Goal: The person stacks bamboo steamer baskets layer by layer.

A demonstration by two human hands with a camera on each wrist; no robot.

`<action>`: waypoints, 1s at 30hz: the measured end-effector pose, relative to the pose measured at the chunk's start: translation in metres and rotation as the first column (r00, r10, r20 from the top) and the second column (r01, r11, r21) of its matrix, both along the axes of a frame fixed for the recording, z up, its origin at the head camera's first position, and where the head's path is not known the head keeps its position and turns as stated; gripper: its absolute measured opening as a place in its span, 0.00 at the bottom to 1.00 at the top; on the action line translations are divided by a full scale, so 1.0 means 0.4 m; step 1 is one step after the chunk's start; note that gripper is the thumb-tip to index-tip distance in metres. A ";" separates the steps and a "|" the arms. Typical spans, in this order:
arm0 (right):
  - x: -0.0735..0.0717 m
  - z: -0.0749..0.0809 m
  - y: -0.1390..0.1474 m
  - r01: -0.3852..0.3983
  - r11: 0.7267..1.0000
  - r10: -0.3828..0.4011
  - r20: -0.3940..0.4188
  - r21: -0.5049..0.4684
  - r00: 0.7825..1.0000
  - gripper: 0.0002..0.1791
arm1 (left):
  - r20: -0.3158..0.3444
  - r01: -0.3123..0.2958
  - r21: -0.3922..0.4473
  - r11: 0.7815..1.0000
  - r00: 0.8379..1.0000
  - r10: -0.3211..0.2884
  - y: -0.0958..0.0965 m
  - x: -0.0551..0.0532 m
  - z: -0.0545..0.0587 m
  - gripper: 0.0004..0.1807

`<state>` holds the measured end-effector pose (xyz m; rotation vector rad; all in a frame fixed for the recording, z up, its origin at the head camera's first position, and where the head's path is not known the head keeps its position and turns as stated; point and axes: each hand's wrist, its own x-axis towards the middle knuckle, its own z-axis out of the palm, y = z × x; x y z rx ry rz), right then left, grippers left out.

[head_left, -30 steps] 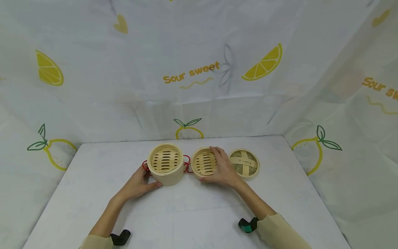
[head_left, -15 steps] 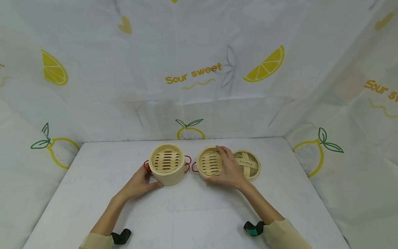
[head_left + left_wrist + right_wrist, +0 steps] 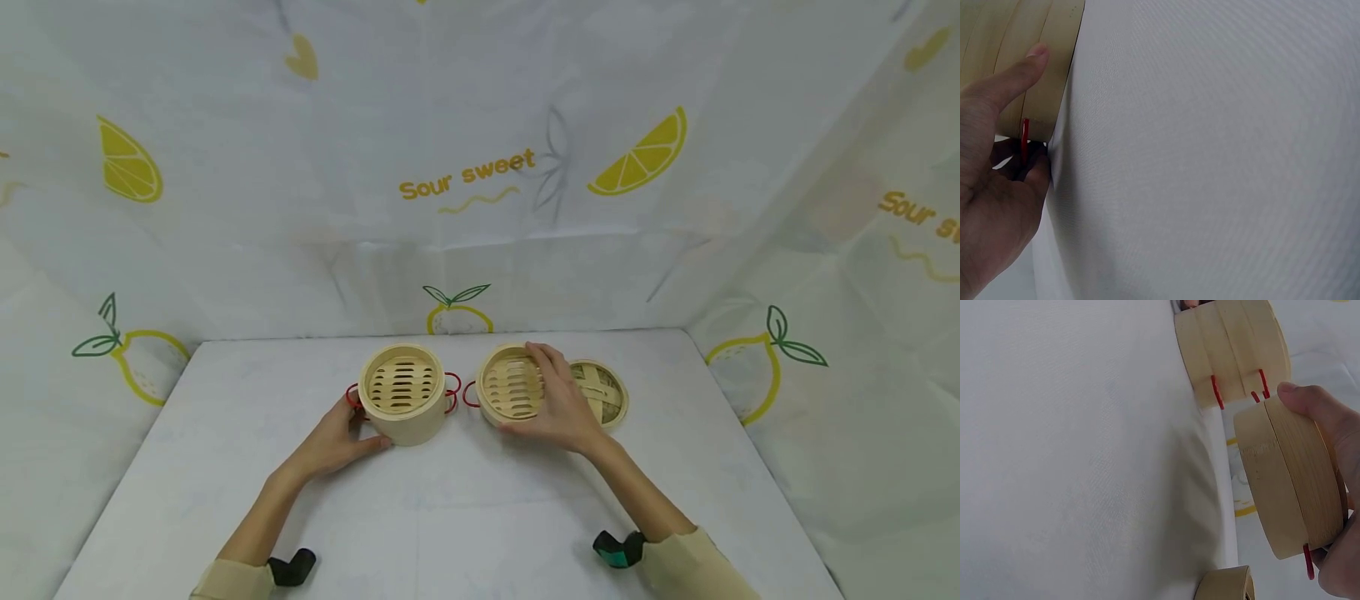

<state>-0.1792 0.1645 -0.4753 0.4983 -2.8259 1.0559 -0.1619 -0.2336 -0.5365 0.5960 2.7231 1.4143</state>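
In the head view, a stack of round bamboo steamer baskets (image 3: 408, 427) stands on the table, red loops on its sides. My left hand (image 3: 332, 446) holds it from the left; its thumb lies along the wall in the left wrist view, near a red loop (image 3: 1025, 140). My right hand (image 3: 558, 408) grips a separate bamboo steamer basket (image 3: 495, 385) by its near and far rim. That slatted basket hangs above the table in the right wrist view, apart from the stack. Just right of it lies a woven bamboo lid (image 3: 609, 396), partly hidden by my right hand.
A white-covered table (image 3: 450, 517) extends in front of the baskets. Behind it hangs a white sheet (image 3: 337, 225) printed with lemons. Black straps (image 3: 618, 550) show near both sleeves.
My right hand has moved right and up with its basket, widening the gap to the stack and covering more of the lid. The left hand and stack stay in place.
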 end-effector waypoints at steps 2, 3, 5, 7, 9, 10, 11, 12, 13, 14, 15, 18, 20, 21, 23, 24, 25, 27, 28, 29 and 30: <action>-0.001 0.004 0.002 0.000 1.000 0.000 -0.008 0.000 1.000 0.74 | -0.003 -0.002 -0.006 1.000 1.000 0.002 0.000 -0.001 0.000 0.49; -0.001 0.006 0.002 0.001 1.000 -0.001 -0.010 -0.001 1.000 0.74 | -0.002 -0.001 -0.007 1.000 1.000 0.001 -0.001 -0.001 0.000 0.49; -0.001 0.011 0.003 0.001 1.000 -0.001 -0.010 -0.002 1.000 0.75 | -0.002 -0.004 -0.013 1.000 1.000 0.004 -0.001 -0.002 0.000 0.49; 0.000 0.014 0.004 0.001 1.000 -0.001 -0.012 -0.002 1.000 0.75 | -0.002 -0.006 -0.017 1.000 1.000 0.006 -0.001 -0.002 0.002 0.50; 0.000 0.018 0.005 -0.001 1.000 0.001 -0.013 0.001 1.000 0.75 | 0.000 -0.007 -0.019 1.000 1.000 0.007 0.000 -0.002 0.003 0.51; 0.000 0.018 0.005 -0.003 1.000 0.003 -0.012 0.002 1.000 0.74 | 0.001 -0.009 -0.022 1.000 1.000 0.009 0.000 -0.002 0.004 0.51; 0.000 0.019 0.005 -0.004 1.000 0.004 -0.013 0.004 1.000 0.74 | 0.002 -0.009 -0.022 1.000 1.000 0.009 0.000 -0.001 0.004 0.51; 0.000 0.020 0.005 -0.006 1.000 0.006 -0.013 0.003 1.000 0.74 | 0.003 -0.009 -0.022 1.000 1.000 0.009 0.001 -0.001 0.004 0.51; 0.000 0.021 0.005 -0.006 1.000 0.006 -0.013 0.004 1.000 0.74 | 0.004 -0.009 -0.023 1.000 1.000 0.010 0.001 -0.001 0.004 0.51; 0.000 0.024 0.005 -0.006 1.000 0.006 -0.012 0.001 1.000 0.74 | 0.005 -0.009 -0.023 1.000 1.000 0.009 0.001 -0.001 0.004 0.51; -0.001 0.026 0.005 -0.006 1.000 0.006 -0.012 -0.001 1.000 0.74 | 0.006 -0.009 -0.022 1.000 1.000 0.009 0.001 -0.001 0.004 0.51; -0.003 0.032 0.006 -0.005 1.000 0.004 -0.021 -0.013 1.000 0.74 | 0.009 -0.009 -0.022 1.000 1.000 0.009 0.002 0.000 0.004 0.51; -0.005 0.037 0.007 -0.003 1.000 0.002 -0.025 -0.025 1.000 0.74 | 0.009 -0.009 -0.023 1.000 1.000 0.009 0.002 0.000 0.003 0.51; -0.005 0.039 0.007 -0.001 1.000 0.001 -0.026 -0.031 1.000 0.74 | 0.009 -0.010 -0.024 1.000 1.000 0.011 0.001 0.000 0.003 0.50; -0.006 0.045 0.007 0.002 0.999 -0.003 -0.024 -0.045 1.000 0.73 | 0.008 -0.011 -0.022 1.000 1.000 0.011 0.001 0.001 0.003 0.50; -0.005 0.047 0.007 0.003 0.999 -0.005 -0.023 -0.052 1.000 0.73 | 0.007 -0.010 -0.022 1.000 1.000 0.010 0.001 0.000 0.003 0.50; -0.005 0.049 0.006 0.006 0.998 -0.007 -0.023 -0.057 1.000 0.73 | 0.006 -0.010 -0.023 1.000 1.000 0.010 0.001 0.000 0.003 0.50; -0.005 0.054 0.005 0.010 0.998 -0.011 -0.024 -0.067 1.000 0.74 | 0.005 -0.009 -0.023 1.000 1.000 0.010 0.002 0.000 0.003 0.50; -0.004 0.056 0.004 0.010 0.997 -0.012 -0.028 -0.072 1.000 0.74 | 0.007 -0.009 -0.025 1.000 1.000 0.009 0.002 -0.001 0.003 0.50; -0.004 0.058 0.003 0.010 0.997 -0.012 -0.035 -0.074 0.999 0.74 | 0.008 -0.009 -0.026 1.000 1.000 0.009 0.001 0.000 0.003 0.50; -0.004 0.060 0.001 0.009 0.997 -0.012 -0.040 -0.079 0.999 0.74 | 0.009 -0.008 -0.027 1.000 1.000 0.008 0.001 0.000 0.002 0.50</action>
